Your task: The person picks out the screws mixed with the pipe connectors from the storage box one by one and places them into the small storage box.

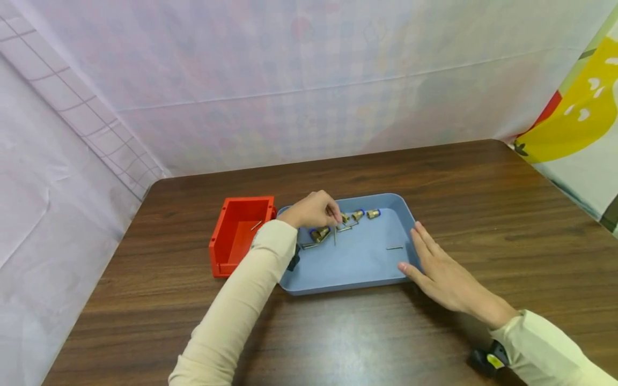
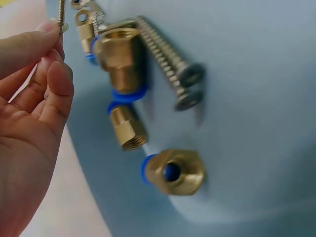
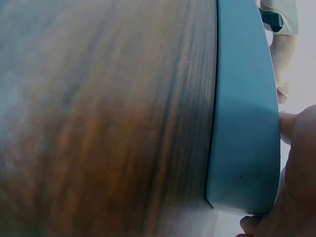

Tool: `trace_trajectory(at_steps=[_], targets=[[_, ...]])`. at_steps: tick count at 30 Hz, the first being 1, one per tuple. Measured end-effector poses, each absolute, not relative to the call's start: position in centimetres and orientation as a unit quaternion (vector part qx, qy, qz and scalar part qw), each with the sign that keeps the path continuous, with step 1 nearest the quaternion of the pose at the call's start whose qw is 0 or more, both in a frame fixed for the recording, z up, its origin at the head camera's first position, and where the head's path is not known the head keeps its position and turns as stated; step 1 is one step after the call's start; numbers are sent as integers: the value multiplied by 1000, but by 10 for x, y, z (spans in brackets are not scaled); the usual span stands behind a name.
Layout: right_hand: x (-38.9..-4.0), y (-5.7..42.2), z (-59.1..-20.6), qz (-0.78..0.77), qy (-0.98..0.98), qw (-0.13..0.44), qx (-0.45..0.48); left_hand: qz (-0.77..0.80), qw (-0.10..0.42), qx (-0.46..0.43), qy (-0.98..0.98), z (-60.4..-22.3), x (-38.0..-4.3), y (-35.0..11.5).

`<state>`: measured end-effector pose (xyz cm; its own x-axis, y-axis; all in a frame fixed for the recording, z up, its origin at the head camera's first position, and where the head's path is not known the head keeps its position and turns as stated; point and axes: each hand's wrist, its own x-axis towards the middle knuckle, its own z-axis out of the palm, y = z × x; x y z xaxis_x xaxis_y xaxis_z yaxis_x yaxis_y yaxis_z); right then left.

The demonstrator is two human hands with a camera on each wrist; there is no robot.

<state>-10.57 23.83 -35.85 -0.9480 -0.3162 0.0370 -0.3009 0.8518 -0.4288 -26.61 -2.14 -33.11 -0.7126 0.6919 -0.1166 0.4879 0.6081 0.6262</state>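
Your left hand point(image 1: 314, 209) has a screw point(image 2: 61, 14) pinched over the left half of the tray point(image 1: 357, 268), near brass fittings point(image 2: 124, 57); right hand point(image 1: 444, 273), fingers straight, touches the right rim.

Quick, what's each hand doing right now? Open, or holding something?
Left hand: pinching a screw.
Right hand: open, touching the tray.
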Motion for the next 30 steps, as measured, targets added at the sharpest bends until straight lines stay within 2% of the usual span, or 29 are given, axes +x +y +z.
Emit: trace_trajectory(at_steps=[7,13,30], targets=[[-108,238,-359,-218,962,17,-163,309,171,327,876,-313,-268,-32],[-108,238,-361,-219,962,16,-165,322,148,314,881,-302,-269,-50],[-108,239,-360,-219,962,24,-161,371,124,236,890,-273,-264,-102]])
